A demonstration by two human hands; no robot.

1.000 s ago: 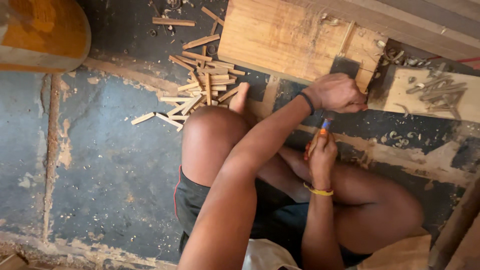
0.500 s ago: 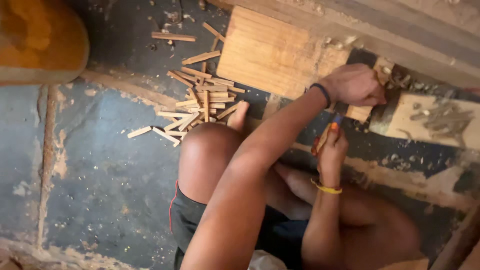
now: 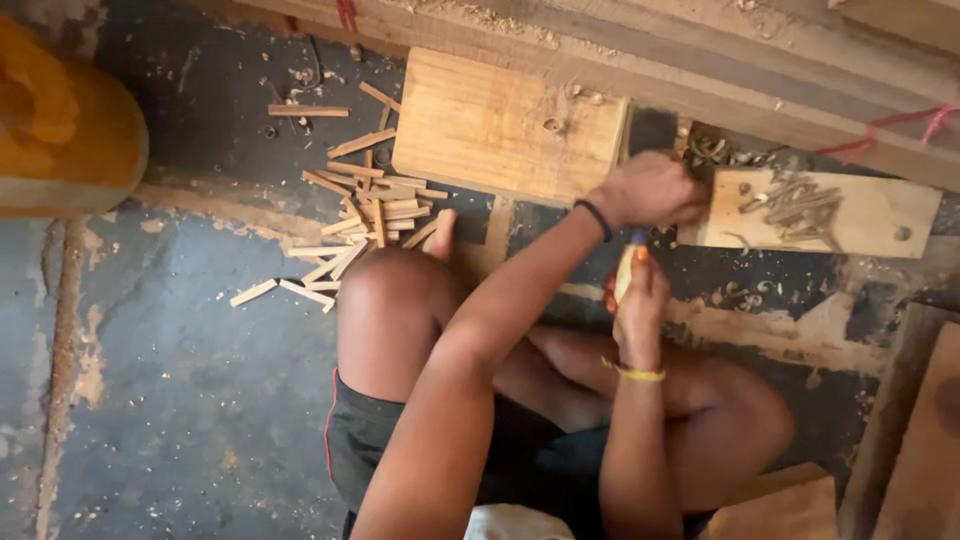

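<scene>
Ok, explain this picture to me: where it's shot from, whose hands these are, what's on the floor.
The one view comes from a camera on the person's head, looking down at their own arms and folded legs as they sit on the floor. The left hand, with a dark wristband, presses on the edge of a wooden block. The right hand, with a yellow band, grips a small tool with an orange and blue handle; its tip is hidden. Left of the block lies a heap of wood sticks. To the right, a small board carries curled shavings.

No packages, labels, signs, screens in view — only bare wood; stone floor.
</scene>
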